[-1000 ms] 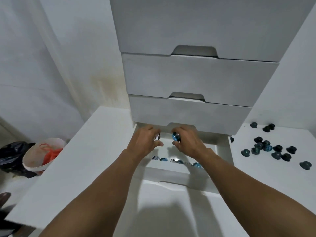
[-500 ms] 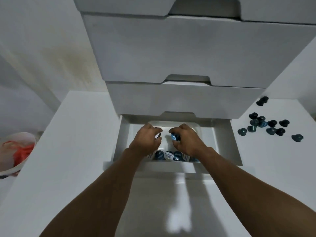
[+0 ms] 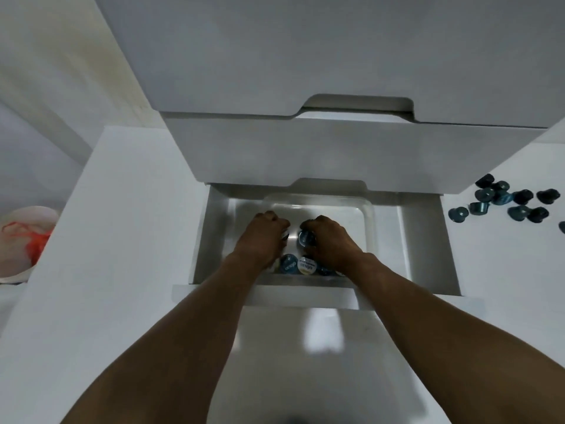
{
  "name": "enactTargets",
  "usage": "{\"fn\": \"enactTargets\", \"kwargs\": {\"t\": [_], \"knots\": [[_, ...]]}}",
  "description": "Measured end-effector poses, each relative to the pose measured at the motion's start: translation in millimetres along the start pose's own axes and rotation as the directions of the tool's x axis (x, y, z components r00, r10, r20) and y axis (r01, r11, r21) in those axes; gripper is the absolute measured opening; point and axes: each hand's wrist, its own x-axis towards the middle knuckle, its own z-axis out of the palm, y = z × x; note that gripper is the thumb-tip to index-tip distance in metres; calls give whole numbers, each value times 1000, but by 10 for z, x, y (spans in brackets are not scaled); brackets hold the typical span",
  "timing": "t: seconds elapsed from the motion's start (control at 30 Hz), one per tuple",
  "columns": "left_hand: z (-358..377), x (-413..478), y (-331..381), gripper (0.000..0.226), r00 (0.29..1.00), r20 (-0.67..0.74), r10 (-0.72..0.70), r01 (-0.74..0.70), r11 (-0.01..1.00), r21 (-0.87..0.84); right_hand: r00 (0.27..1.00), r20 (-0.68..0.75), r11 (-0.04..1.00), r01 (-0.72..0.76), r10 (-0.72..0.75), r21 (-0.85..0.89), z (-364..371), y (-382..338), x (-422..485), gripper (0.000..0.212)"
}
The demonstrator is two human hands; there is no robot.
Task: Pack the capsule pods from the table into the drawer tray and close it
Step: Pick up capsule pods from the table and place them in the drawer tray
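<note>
The bottom drawer (image 3: 425,240) stands pulled out, with a clear tray (image 3: 345,206) inside it. Both hands reach into the tray. My right hand (image 3: 328,243) is shut on a blue capsule pod (image 3: 305,238), held low over the tray floor. My left hand (image 3: 263,237) is closed beside it with a small pod edge showing at its fingertips, mostly hidden. A row of blue-lidded pods (image 3: 298,266) sits along the tray's near wall, partly under my wrists. Several dark teal pods (image 3: 507,203) lie loose on the white table at right.
Two closed white drawers (image 3: 305,154) overhang the open one from above. The drawer's front panel (image 3: 266,296) lies under my forearms. White table surface (image 3: 101,240) extends on both sides. A white bin with a red bag (image 3: 27,240) is at far left.
The view has tilted down and drawn closer to the drawer. Both hands have lowered into the tray, each still closed on a pod.
</note>
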Motion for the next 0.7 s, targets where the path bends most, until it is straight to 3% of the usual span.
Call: {"fn": "enactTargets", "kwargs": {"t": [0.7], "knots": [[-11,149,15,38,984,174,26,-57,983,177,998,-31,997,62,-60,47,75,39,43,44]]}}
